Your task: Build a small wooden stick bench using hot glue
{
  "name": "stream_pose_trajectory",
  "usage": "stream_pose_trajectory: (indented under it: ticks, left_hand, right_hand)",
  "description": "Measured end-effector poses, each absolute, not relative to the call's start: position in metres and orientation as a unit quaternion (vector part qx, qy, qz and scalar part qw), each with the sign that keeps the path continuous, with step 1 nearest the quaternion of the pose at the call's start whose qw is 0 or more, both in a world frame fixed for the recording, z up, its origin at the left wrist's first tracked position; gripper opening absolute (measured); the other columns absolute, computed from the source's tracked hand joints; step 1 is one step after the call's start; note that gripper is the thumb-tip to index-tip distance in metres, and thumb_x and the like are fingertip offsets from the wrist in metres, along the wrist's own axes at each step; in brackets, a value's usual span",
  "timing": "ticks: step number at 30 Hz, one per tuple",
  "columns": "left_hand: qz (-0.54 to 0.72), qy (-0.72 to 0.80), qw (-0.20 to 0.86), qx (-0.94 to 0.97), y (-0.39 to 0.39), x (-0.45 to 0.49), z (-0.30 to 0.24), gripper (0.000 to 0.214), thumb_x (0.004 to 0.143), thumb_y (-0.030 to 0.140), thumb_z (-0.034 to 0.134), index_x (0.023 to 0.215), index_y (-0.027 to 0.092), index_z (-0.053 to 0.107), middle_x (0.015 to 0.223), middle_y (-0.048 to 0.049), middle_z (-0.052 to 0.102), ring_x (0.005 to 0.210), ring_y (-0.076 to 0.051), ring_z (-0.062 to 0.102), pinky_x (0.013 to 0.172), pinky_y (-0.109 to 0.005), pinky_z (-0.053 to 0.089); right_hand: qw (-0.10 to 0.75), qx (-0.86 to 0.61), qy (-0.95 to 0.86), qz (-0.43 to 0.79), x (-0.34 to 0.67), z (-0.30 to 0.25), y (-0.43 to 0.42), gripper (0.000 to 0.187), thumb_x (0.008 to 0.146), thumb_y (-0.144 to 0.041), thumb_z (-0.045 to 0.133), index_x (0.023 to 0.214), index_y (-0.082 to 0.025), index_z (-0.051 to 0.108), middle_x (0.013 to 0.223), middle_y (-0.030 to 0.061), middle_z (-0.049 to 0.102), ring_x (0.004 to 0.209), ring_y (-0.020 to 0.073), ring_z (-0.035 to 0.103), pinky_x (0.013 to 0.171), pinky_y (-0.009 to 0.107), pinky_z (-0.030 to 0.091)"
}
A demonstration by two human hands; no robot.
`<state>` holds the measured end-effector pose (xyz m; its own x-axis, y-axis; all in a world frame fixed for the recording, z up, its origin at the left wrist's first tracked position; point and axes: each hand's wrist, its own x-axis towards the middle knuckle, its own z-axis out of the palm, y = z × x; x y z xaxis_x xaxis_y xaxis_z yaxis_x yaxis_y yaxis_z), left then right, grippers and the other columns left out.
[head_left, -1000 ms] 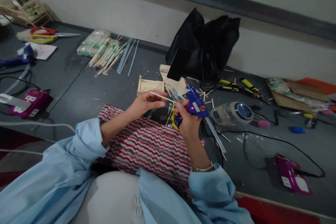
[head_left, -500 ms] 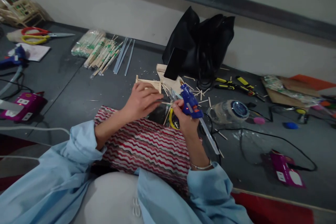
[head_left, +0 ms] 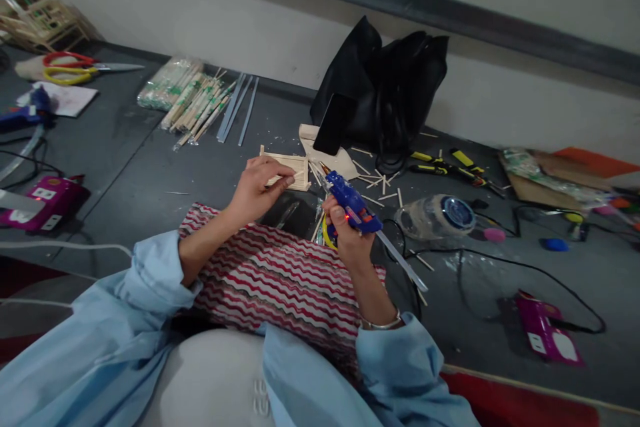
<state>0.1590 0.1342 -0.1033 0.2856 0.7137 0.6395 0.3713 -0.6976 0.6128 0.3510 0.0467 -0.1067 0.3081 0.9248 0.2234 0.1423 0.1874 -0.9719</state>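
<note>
Right hand point(head_left: 345, 230) clenched around the handle of a blue hot glue gun point(head_left: 351, 203), red indicator lit, nozzle aimed up-left toward a small pale wooden stick frame point(head_left: 287, 169). Left hand point(head_left: 260, 185) pinches a thin wooden stick point(head_left: 283, 178) between thumb and fingertips, held just in front of the frame on the dark grey bench point(head_left: 150, 167). Red-and-white zigzag cloth point(head_left: 280, 277) lies beneath both forearms. Black bag point(head_left: 390, 87) stands behind; a clear plastic bottle point(head_left: 435, 215) lies to the right.
</note>
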Motion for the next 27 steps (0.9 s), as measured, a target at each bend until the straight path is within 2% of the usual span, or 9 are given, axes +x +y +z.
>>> stream_pose_trajectory:
  ticks: [5, 13, 19, 27]
  left_hand:
    - [0.533, 0.347, 0.239, 0.734, 0.1394, 0.159, -0.1082, 0.021, 0.093, 0.04, 0.066, 0.089, 0.021, 0.074, 0.084, -0.0027, 0.075, 0.085, -0.017, 0.067, 0.083, -0.032, 0.048]
    - [0.52, 0.342, 0.213, 0.753, 0.1348, 0.1603, -0.1054, 0.02, 0.093, 0.04, 0.066, 0.09, 0.022, 0.075, 0.086, -0.0029, 0.076, 0.088, -0.018, 0.067, 0.087, -0.033, 0.047]
    - [0.514, 0.34, 0.21, 0.759, 0.1349, 0.1599, -0.1042, 0.018, 0.093, 0.038, 0.066, 0.09, 0.022, 0.075, 0.087, -0.0032, 0.076, 0.088, -0.018, 0.068, 0.089, -0.034, 0.047]
    - [0.525, 0.323, 0.209, 0.759, 0.1329, 0.1599, -0.1026, 0.013, 0.092, 0.033, 0.069, 0.09, 0.022, 0.075, 0.086, -0.0023, 0.076, 0.087, -0.017, 0.068, 0.087, -0.034, 0.047]
  right_hand:
    - [0.584, -0.524, -0.523, 0.334, 0.3549, -0.105, 0.0423, 0.045, 0.085, -0.065, 0.063, 0.072, -0.022, 0.065, 0.079, 0.0034, 0.068, 0.076, 0.0194, 0.063, 0.075, 0.037, 0.052]
    - [0.58, -0.52, -0.528, 0.337, 0.3567, -0.1061, 0.0396, 0.049, 0.081, -0.07, 0.065, 0.069, -0.023, 0.064, 0.071, 0.001, 0.066, 0.07, 0.0187, 0.062, 0.068, 0.035, 0.05]
    - [0.574, -0.517, -0.53, 0.351, 0.3579, -0.1072, 0.039, 0.045, 0.083, -0.065, 0.066, 0.068, -0.023, 0.063, 0.069, 0.0, 0.062, 0.068, 0.017, 0.059, 0.072, 0.035, 0.05]
    - [0.558, -0.55, -0.531, 0.323, 0.3577, -0.1073, 0.0403, 0.055, 0.08, -0.075, 0.061, 0.061, -0.023, 0.057, 0.064, 0.0013, 0.057, 0.064, 0.0173, 0.056, 0.068, 0.036, 0.051]
